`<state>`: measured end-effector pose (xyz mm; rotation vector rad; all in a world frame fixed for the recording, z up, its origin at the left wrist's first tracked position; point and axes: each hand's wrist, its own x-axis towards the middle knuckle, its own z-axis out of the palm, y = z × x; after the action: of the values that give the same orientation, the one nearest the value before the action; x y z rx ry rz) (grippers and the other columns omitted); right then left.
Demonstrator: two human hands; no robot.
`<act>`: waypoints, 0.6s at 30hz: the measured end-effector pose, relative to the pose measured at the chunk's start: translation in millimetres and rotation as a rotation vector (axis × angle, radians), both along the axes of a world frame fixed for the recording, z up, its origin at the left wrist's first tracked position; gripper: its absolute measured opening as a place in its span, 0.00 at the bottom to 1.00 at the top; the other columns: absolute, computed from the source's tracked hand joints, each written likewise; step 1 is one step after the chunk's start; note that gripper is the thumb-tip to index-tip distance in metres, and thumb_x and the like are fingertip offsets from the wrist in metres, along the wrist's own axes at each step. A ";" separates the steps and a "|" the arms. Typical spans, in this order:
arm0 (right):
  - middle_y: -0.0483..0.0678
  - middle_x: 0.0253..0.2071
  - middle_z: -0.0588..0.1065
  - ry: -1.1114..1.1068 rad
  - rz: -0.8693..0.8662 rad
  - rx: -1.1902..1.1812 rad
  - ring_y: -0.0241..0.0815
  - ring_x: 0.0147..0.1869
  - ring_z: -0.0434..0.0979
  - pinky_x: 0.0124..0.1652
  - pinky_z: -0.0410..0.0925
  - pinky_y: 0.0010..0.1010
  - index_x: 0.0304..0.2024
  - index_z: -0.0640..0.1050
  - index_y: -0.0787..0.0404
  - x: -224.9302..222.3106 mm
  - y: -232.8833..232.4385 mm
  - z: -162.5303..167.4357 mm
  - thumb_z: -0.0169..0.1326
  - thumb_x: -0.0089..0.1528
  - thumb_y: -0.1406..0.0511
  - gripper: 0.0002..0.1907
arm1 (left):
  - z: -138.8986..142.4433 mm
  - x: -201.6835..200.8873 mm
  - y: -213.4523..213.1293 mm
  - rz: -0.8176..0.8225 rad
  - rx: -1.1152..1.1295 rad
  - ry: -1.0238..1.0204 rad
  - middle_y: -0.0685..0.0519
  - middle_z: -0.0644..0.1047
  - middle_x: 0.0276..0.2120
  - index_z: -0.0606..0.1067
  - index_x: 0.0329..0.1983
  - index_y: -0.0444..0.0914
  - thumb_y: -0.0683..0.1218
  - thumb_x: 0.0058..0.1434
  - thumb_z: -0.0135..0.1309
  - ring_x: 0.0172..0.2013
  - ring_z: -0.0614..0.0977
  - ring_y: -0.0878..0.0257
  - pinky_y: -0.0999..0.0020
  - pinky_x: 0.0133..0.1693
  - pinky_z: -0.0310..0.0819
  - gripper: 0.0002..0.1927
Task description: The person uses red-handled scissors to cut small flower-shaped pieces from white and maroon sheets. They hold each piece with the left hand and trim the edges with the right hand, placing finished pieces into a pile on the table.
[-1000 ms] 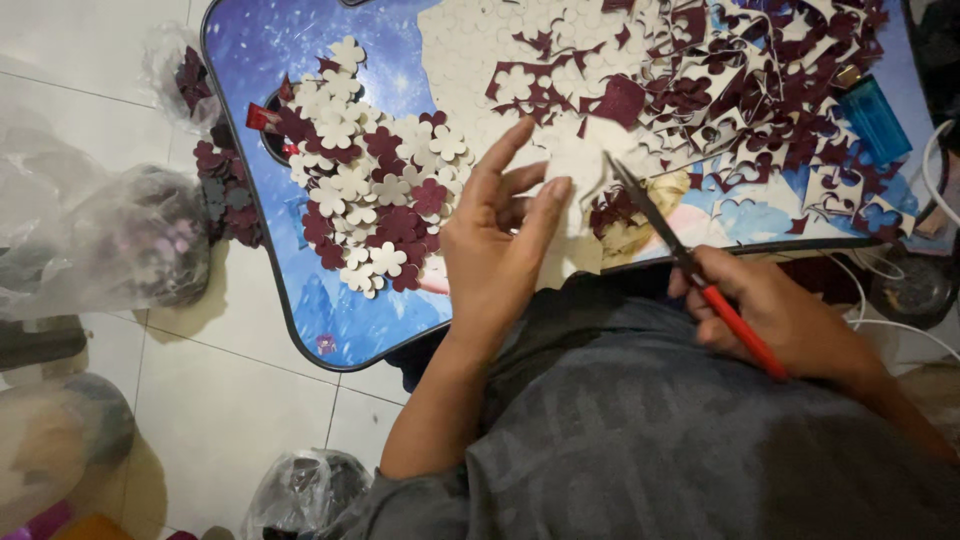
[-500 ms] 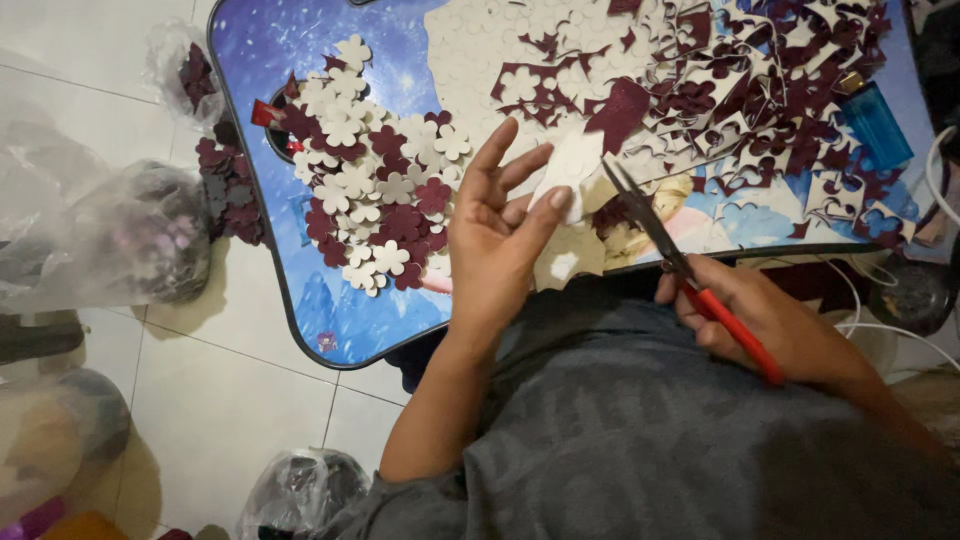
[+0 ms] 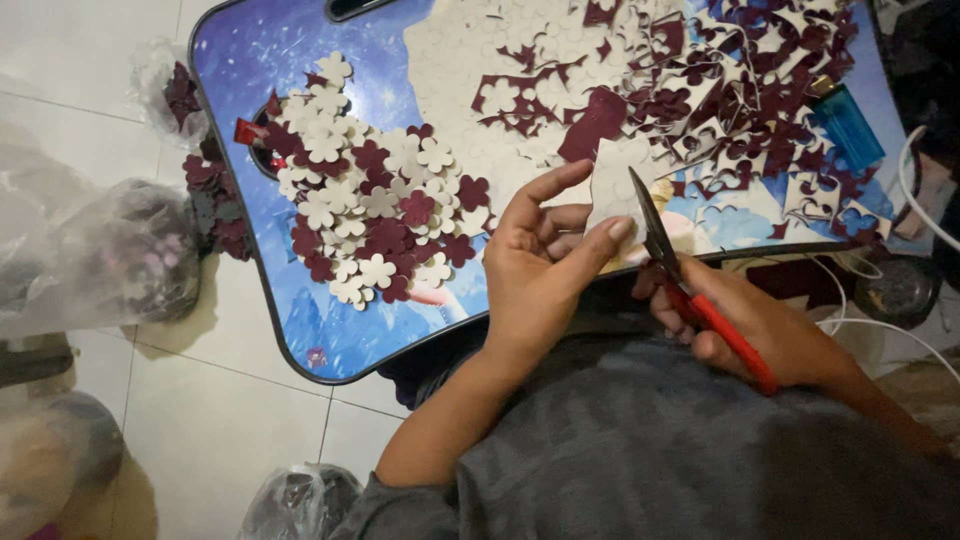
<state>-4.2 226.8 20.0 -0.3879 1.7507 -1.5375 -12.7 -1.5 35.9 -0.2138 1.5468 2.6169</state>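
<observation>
My left hand (image 3: 545, 265) pinches a small cream-coloured sheet piece (image 3: 612, 185) between thumb and fingers, held just above the near edge of the blue lap table (image 3: 300, 330). Red-handled scissors (image 3: 690, 290) are gripped in my right hand (image 3: 760, 330), and their dark blades meet the right edge of the sheet piece. A pile of cream and maroon flower cut-outs (image 3: 375, 215) lies on the table to the left of my left hand.
Maroon and cream offcuts (image 3: 730, 90) cover the table's far right, next to a blue lighter (image 3: 845, 125). Clear plastic bags (image 3: 110, 250) with dark cut-outs sit on the white tiled floor at the left. White cables (image 3: 915, 200) run at the right.
My left hand has lifted the cream piece and turned it, and the scissors have come up with their blades against its right edge.
</observation>
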 end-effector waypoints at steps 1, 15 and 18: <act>0.45 0.34 0.68 0.006 0.003 0.014 0.34 0.35 0.67 0.32 0.66 0.25 0.61 0.66 0.64 -0.9 -0.4 0.6 0.48 0.53 0.28 0.54 | 0.5 0.5 1.1 -0.004 -0.008 0.009 0.43 0.81 0.42 0.66 0.69 0.28 0.34 0.65 0.60 0.42 0.84 0.65 0.75 0.45 0.80 0.29; 0.43 0.30 0.65 0.029 -0.004 0.067 0.33 0.28 0.63 0.27 0.61 0.25 0.56 0.68 0.64 -2.8 -4.6 8.1 0.44 0.49 0.24 0.56 | 0.9 3.0 -1.0 -0.005 -0.067 0.040 0.45 0.82 0.42 0.67 0.68 0.28 0.33 0.65 0.61 0.41 0.84 0.67 0.77 0.44 0.80 0.28; 0.44 0.30 0.65 0.001 -0.027 0.043 0.33 0.30 0.63 0.27 0.62 0.25 0.58 0.67 0.64 -3.0 -6.3 10.2 0.46 0.48 0.24 0.58 | -0.2 4.1 -1.0 -0.016 -0.055 0.030 0.44 0.83 0.43 0.67 0.68 0.29 0.33 0.66 0.60 0.42 0.85 0.66 0.76 0.45 0.81 0.28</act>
<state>-7.3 220.5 30.1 -0.3451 1.7927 -1.5164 -8.6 -2.5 35.7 -0.1665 1.6244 2.5793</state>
